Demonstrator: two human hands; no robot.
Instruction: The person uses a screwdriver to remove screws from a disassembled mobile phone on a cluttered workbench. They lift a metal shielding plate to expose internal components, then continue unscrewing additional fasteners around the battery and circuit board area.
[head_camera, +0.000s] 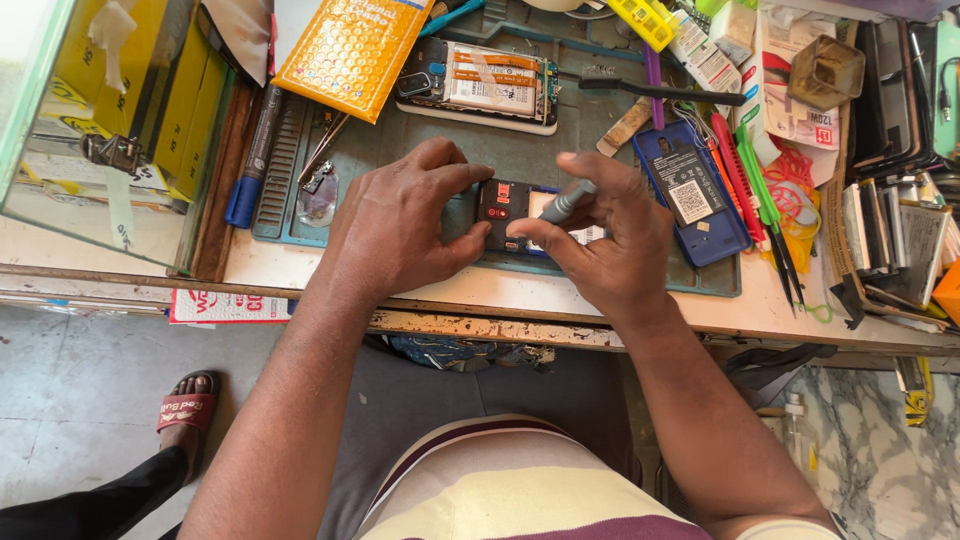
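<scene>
At the far left edge of the worktop (300, 275) a glass-sided case (100, 130) is standing, and a blue-capped marker (252, 160) is lying just beside it along the left rim of the grey-green work mat (400, 150). A yellow padded envelope (350, 45) is overlapping the mat's back edge, with an opened phone (490, 85) lying to its right. Near the front edge of the mat the left hand (395, 225) is gripping the left end of a small opened phone (505, 210), fingers curled over its top and thumb pressing its near side. The right hand (610, 235) is pinching a grey screwdriver (567, 200) between thumb and fingers, its tip sitting over that phone. Further right a blue phone back (690, 195) is lying flat, beside red and green tools (750, 175) and stacked phone parts (900, 230) at the right edge.
</scene>
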